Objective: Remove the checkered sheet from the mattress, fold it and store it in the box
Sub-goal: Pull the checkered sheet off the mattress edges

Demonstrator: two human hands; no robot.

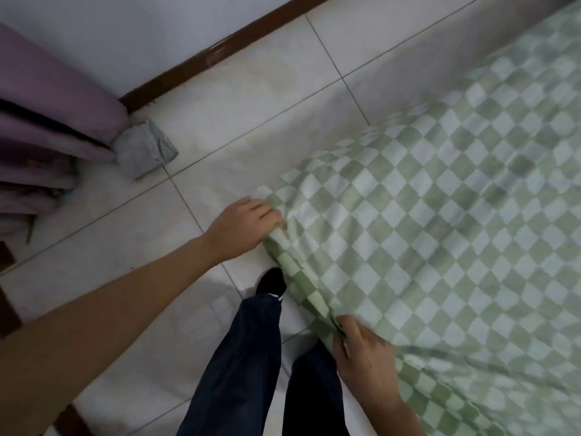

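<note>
The green-and-white checkered sheet spreads over the right half of the view, lying across the mattress and hanging toward the floor at its near edge. My left hand grips a bunched fold of the sheet's edge at centre. My right hand pinches the same gathered edge lower down, near my legs. The stretch of edge between my hands is rolled into a thick fold. The mattress itself is hidden under the sheet. No box is in view.
White floor tiles fill the left and middle. Purple curtains hang at the left over a grey folded cloth. A brown skirting board runs along the wall. My jeans and a dark shoe stand beside the sheet.
</note>
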